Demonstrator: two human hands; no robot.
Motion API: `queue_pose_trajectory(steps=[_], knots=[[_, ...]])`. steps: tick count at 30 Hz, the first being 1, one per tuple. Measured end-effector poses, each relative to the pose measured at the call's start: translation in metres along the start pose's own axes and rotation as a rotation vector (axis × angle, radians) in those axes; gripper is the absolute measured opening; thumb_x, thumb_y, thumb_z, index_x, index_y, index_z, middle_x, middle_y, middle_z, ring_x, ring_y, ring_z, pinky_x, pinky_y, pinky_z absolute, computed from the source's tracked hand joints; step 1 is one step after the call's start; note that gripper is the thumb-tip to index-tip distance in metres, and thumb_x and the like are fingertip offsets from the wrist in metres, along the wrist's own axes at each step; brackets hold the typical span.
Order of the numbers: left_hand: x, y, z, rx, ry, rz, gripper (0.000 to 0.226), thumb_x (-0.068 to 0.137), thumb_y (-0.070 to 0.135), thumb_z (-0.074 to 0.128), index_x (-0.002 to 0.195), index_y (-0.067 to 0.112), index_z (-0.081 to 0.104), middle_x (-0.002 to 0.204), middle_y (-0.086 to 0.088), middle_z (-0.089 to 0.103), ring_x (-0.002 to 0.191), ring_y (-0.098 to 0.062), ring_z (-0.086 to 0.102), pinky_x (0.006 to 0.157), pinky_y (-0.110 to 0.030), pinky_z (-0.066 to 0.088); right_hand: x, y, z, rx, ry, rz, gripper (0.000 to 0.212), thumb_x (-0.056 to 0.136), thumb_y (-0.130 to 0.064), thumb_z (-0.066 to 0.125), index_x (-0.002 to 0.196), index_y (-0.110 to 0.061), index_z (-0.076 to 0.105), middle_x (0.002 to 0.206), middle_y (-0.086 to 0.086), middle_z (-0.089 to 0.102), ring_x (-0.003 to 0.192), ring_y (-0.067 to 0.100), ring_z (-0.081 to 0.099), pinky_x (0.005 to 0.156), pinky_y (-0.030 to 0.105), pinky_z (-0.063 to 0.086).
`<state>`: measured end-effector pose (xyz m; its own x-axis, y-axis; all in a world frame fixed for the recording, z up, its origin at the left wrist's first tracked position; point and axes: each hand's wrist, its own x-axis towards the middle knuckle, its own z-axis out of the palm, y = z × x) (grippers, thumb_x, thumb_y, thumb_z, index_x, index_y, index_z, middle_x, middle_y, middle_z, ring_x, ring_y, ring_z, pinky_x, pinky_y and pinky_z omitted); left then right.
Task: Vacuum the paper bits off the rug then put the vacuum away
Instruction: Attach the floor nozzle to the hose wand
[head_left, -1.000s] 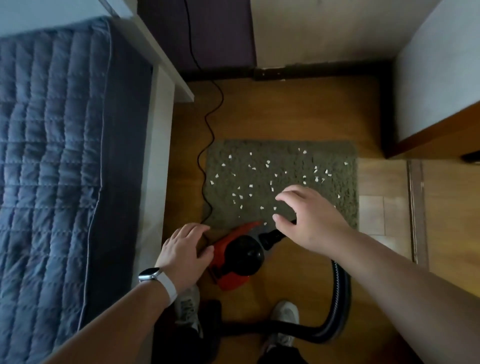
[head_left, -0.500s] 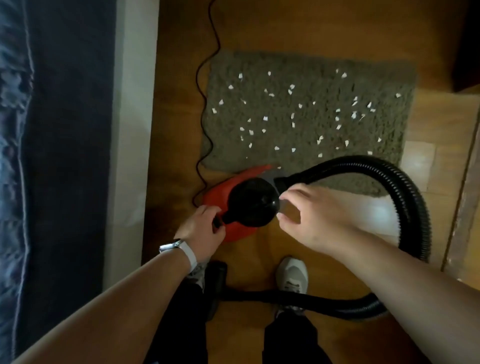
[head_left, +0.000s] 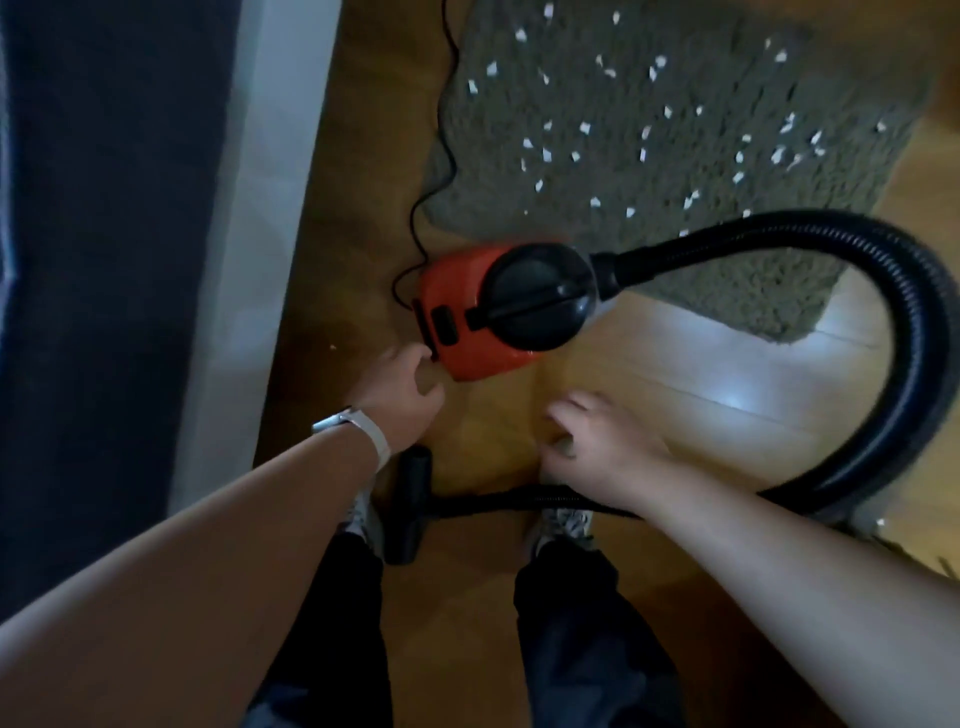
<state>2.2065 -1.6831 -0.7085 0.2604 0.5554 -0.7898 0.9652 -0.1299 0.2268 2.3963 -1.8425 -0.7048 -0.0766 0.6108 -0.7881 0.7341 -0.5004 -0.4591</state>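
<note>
On the wood floor (head_left: 675, 395) just near of the rug (head_left: 649, 93) sits the red vacuum (head_left: 509, 306), its far edge at the rug's near edge. White paper bits (head_left: 584, 128) lie scattered over the rug. A black hose (head_left: 904, 332) leaves the vacuum's right side, arcs right over the rug's corner and curves back near, ending in a nozzle (head_left: 410, 509) between the shoes (head_left: 563, 522). A cord (head_left: 451, 140) runs along the rug's left edge to the vacuum. The left hand (head_left: 402, 389), with a watch (head_left: 337, 422) on its wrist, reaches to the vacuum's near left corner, fingers loosely bent and gripping nothing; blur may hide a fingertip touch. The right hand (head_left: 602, 447) hovers over the floor near of the vacuum, fingers loosely curled, empty. A bed (head_left: 104, 260) fills the left.
</note>
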Motion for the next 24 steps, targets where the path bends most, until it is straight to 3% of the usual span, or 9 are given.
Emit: queue_pose_trajectory(steps=[6,10,15,19,24], knots=[[0.008,-0.039,0.065,-0.023,-0.111,0.030,0.051,0.094,0.033,0.057,0.141,0.019,0.043,0.142,-0.004,0.043,0.121,-0.023,0.048,0.096,-0.030,0.040,0.018,-0.005,0.098,-0.098,-0.121,0.008,0.048,0.097,-0.050,0.044,0.138,-0.024,0.047,0.135,-0.001,0.045,0.127,0.024,0.042,0.096,0.034,0.040],[0.015,-0.077,0.099,-0.008,-0.160,0.082,0.052,0.096,0.035,0.055,0.143,0.020,0.040,0.147,-0.002,0.039,0.125,-0.023,0.045,0.102,-0.033,0.041,0.049,0.003,0.169,-0.196,-0.166,0.020,0.052,0.095,-0.050,0.049,0.139,-0.024,0.042,0.135,0.001,0.044,0.127,0.027,0.043,0.102,0.044,0.041],[0.033,-0.117,0.130,-0.049,-0.138,0.097,0.048,0.095,0.035,0.057,0.139,0.024,0.044,0.145,0.001,0.041,0.126,-0.020,0.046,0.100,-0.032,0.041,0.086,0.016,0.235,-0.286,-0.222,-0.016,0.049,0.093,-0.034,0.054,0.137,-0.018,0.042,0.133,0.005,0.046,0.123,0.029,0.045,0.097,0.042,0.041],[0.047,-0.131,0.147,-0.116,-0.121,0.140,0.044,0.094,0.035,0.058,0.135,0.027,0.047,0.142,0.005,0.043,0.126,-0.017,0.046,0.102,-0.037,0.043,0.109,0.028,0.271,-0.390,-0.307,0.020,0.040,0.092,-0.026,0.055,0.131,-0.019,0.046,0.130,0.006,0.052,0.117,0.029,0.050,0.091,0.041,0.044],[0.052,-0.127,0.148,-0.131,-0.110,0.160,0.040,0.094,0.035,0.057,0.133,0.030,0.048,0.139,0.009,0.044,0.125,-0.015,0.047,0.100,-0.036,0.044,0.113,0.033,0.282,-0.439,-0.385,0.056,0.042,0.092,-0.031,0.063,0.129,-0.019,0.048,0.121,0.007,0.056,0.108,0.028,0.056,0.081,0.039,0.044]])
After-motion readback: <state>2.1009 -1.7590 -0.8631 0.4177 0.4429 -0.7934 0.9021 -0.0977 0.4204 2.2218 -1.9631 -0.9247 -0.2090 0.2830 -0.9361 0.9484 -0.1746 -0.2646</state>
